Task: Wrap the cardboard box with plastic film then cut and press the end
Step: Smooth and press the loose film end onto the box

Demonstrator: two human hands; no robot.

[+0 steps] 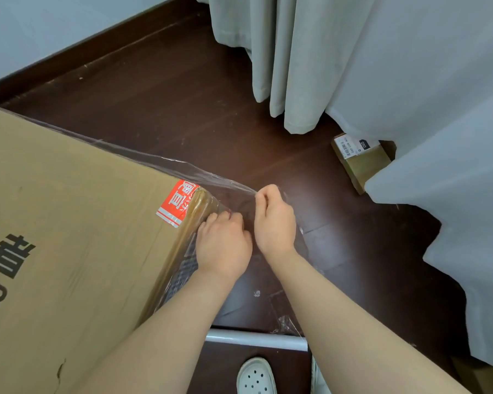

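A large cardboard box [69, 223] with black lettering and a red-and-white tape strip fills the left of the view. Clear plastic film [194, 170] runs along its far side and stretches past the corner toward my hands. My right hand [273, 220] pinches the film's upper edge just right of the corner. My left hand [224, 241] sits against the box's near side below the corner, fingers curled into the film there. The film roll [256, 339], a white tube, lies on the floor below my forearms, with film rising from it.
Dark wooden floor [182, 109] lies beyond the box. Grey curtains [296, 52] hang at the back and a pale sheet [453, 194] drapes on the right. A small labelled cardboard parcel [359, 160] sits under the sheet's edge. My white perforated shoe [256, 376] is at the bottom.
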